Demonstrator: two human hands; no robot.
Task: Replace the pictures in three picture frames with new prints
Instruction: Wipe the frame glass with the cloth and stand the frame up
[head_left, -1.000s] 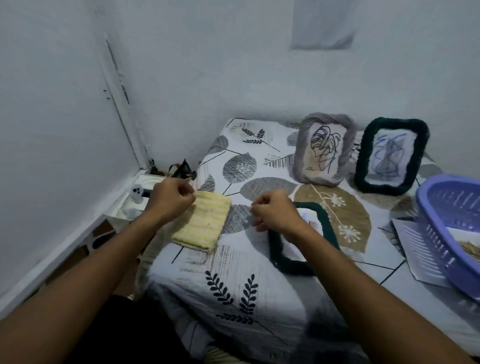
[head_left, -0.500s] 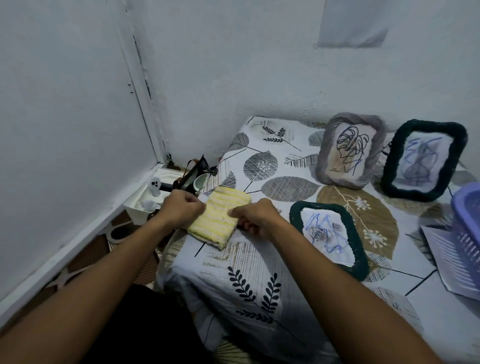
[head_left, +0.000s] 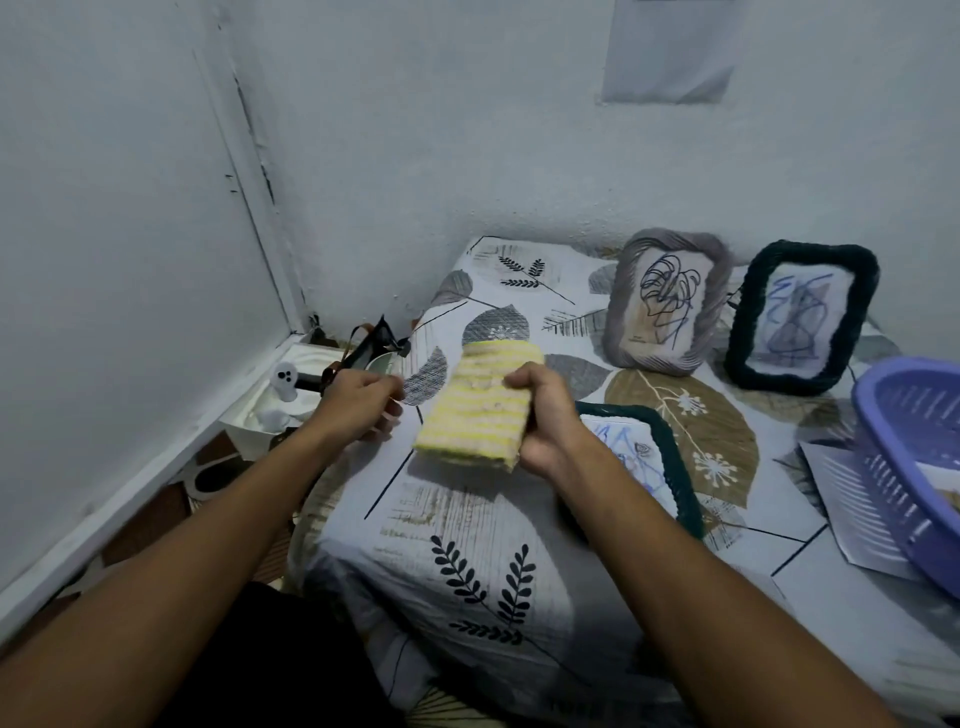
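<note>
The right hand (head_left: 545, 415) is gripping the yellow striped cloth (head_left: 475, 410) above the bed (head_left: 467, 525); the left hand (head_left: 361, 402) is curling, seemingly holding nothing.

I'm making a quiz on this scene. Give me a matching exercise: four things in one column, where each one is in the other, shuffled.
Things:
1. cloth
2. grey frame
3. flat frame
4. basket

Places:
A. lying on the bed, by the right wrist
B. at the right edge, over papers
C. held in the right hand
D. propped against the wall, left of the dark frame

Pairs: 1-C, 2-D, 3-A, 4-B
</note>
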